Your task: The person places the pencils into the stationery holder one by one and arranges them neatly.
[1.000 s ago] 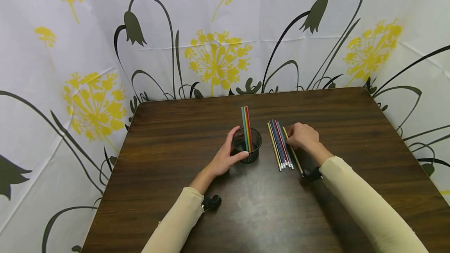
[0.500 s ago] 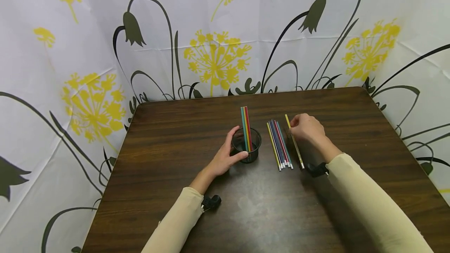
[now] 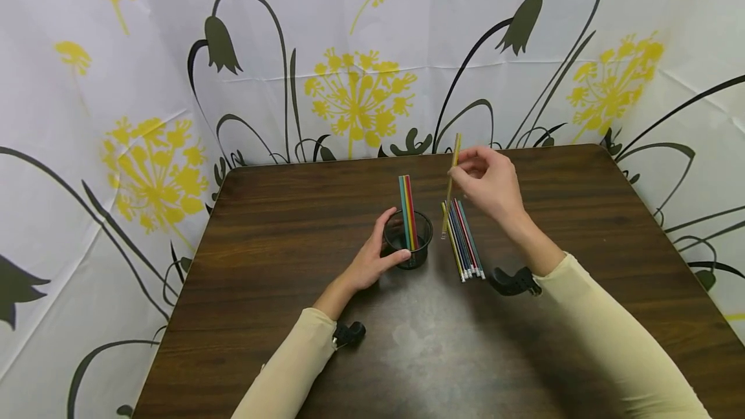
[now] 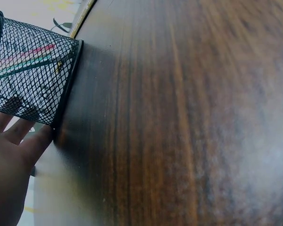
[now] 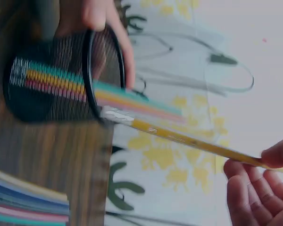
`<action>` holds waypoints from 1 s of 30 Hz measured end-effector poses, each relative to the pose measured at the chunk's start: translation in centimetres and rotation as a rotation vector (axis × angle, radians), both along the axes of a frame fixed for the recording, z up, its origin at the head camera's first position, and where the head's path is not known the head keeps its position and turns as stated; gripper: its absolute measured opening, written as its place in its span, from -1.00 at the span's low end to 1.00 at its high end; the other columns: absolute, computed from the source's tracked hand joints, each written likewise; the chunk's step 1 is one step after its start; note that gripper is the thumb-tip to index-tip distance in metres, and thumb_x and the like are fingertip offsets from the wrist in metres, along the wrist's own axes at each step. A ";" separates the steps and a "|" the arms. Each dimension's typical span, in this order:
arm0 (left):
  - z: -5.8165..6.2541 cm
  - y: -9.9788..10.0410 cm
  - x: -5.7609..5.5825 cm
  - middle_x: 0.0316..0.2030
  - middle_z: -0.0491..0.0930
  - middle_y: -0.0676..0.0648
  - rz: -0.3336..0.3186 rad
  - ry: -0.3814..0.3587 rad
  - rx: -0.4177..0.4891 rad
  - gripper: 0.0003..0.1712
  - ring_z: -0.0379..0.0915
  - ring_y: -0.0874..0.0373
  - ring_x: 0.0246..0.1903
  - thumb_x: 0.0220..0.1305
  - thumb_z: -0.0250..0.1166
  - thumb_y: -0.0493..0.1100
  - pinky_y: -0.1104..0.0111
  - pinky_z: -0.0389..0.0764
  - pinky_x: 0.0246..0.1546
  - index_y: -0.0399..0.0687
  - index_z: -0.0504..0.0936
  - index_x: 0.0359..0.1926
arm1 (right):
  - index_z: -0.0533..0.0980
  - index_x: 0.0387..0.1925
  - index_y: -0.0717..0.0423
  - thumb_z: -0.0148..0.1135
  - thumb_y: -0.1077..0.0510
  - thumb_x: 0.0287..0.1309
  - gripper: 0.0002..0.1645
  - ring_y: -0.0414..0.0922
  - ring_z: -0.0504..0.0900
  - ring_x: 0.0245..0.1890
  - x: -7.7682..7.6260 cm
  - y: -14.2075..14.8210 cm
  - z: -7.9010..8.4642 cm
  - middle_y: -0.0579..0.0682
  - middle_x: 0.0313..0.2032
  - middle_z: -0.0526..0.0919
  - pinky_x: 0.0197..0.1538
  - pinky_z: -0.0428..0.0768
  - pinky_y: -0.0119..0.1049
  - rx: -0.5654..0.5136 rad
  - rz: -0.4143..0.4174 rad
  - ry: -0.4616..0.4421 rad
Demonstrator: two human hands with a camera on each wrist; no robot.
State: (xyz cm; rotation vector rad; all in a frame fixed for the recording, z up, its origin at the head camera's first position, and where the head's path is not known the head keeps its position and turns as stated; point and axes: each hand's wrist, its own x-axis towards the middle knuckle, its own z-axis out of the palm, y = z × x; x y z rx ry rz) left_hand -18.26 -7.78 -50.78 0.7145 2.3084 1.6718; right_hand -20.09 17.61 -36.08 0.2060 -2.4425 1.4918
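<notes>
Yellow pencil [image 5: 193,142] hangs tilted near the mesh cup [image 3: 416,260], pinched in the fingers of the right hand [image 3: 491,185]; left hand [image 3: 372,260] holds cup, fingers curled round it. Apparent step: transfer; next move calls for lower end over rim.

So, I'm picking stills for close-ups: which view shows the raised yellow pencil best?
The right wrist view: the yellow pencil looks largest there, with printing visible, though one end is cropped. The head view shows it smaller, both ends in frame; the left wrist view doesn't clearly show it.
</notes>
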 end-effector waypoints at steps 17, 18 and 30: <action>0.2 0.1 0.1 0.37 0.22 -0.10 -0.015 -0.020 0.023 -0.03 0.20 -0.05 0.33 0.36 0.26 -0.13 -0.05 0.23 0.30 0.21 -0.18 0.54 | 0.54 -0.21 0.11 0.32 0.22 0.15 -0.83 -0.18 0.68 -0.39 1.4 -4.9 -5.4 -0.04 -0.32 0.67 -0.31 0.63 -0.22 0.093 0.237 -0.014; 0.1 0.1 0.1 0.37 0.22 -0.11 -0.021 -0.020 0.029 -0.03 0.21 -0.06 0.33 0.36 0.26 -0.14 -0.06 0.23 0.30 0.18 -0.19 0.55 | 0.54 -0.20 0.11 0.32 0.21 0.16 -0.83 -0.18 0.67 -0.40 1.4 -4.9 -5.7 -0.04 -0.31 0.67 -0.31 0.63 -0.22 0.105 0.243 -0.015; 3.3 0.2 1.2 0.38 0.16 -0.32 -0.076 -0.034 0.055 -0.07 0.12 -0.30 0.34 0.38 0.21 -0.25 -0.17 0.15 0.29 -0.04 -0.20 0.54 | 0.53 -0.22 0.05 0.33 0.16 0.15 -0.83 -0.19 0.66 -0.40 1.4 -5.6 -6.6 -0.09 -0.32 0.68 -0.32 0.60 -0.24 0.199 0.242 -0.007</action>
